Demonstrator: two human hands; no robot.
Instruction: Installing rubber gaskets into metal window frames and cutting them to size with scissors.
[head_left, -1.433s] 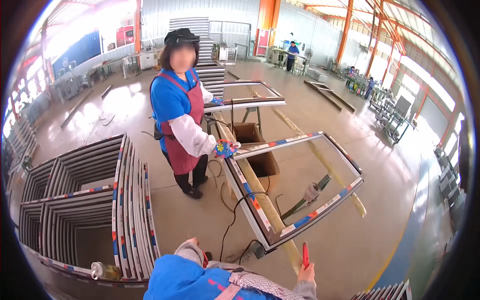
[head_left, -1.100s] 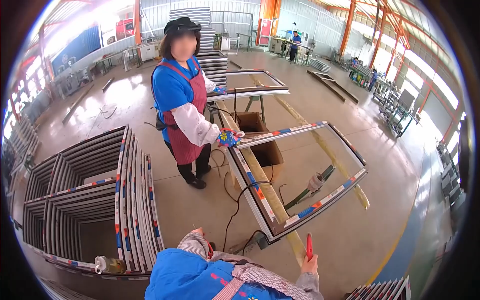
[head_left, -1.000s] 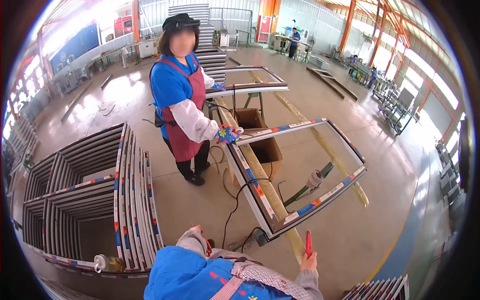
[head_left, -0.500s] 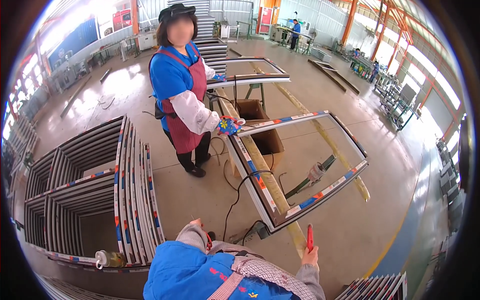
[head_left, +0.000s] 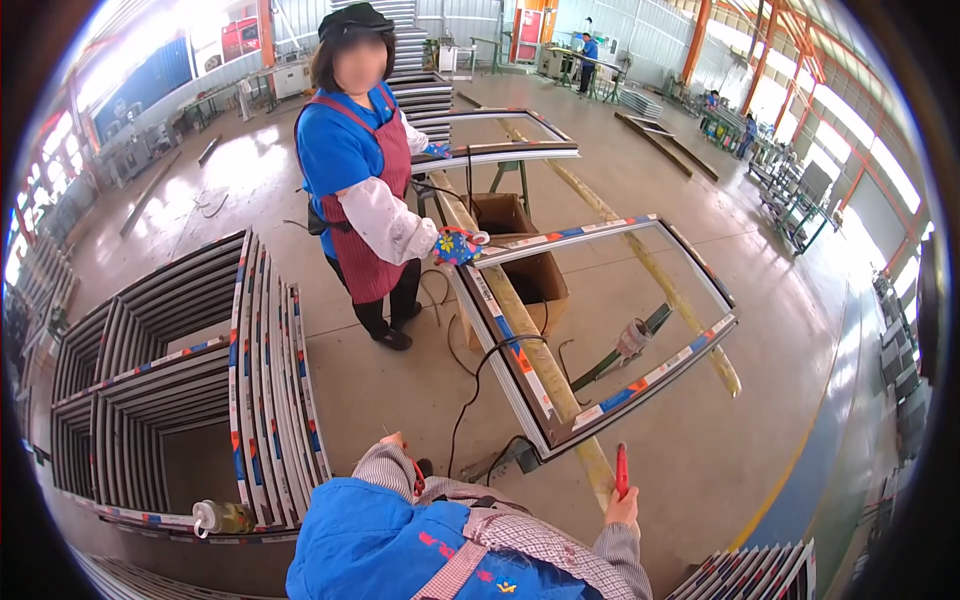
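My right hand (head_left: 622,510) is closed round a slim red tool (head_left: 622,470) that points up and away; its exact kind is unclear. It is held just off the near corner of a window frame (head_left: 690,355), apart from it. My left hand (head_left: 396,441) is at the lower middle, with its fingers closed. A thin tip (head_left: 386,430) shows above it and a red curved piece (head_left: 418,478) below, but what it holds is too small to name. The frame, with printed tape strips, lies on padded yellowish rails (head_left: 536,355). A co-worker's patterned glove (head_left: 458,247) rests at its far-left corner.
Stacked frames (head_left: 240,400) stand at the left, with a lidded bottle (head_left: 222,518) on them. A black cable (head_left: 473,395) trails over the near rail. A cardboard box (head_left: 540,285) stands beneath the frame. A second frame (head_left: 500,155) lies farther back; more frames (head_left: 750,575) are at lower right.
The view has shifted very slightly. Both my hands, the red tool and the co-worker's glove at the frame corner are nearly where they were.
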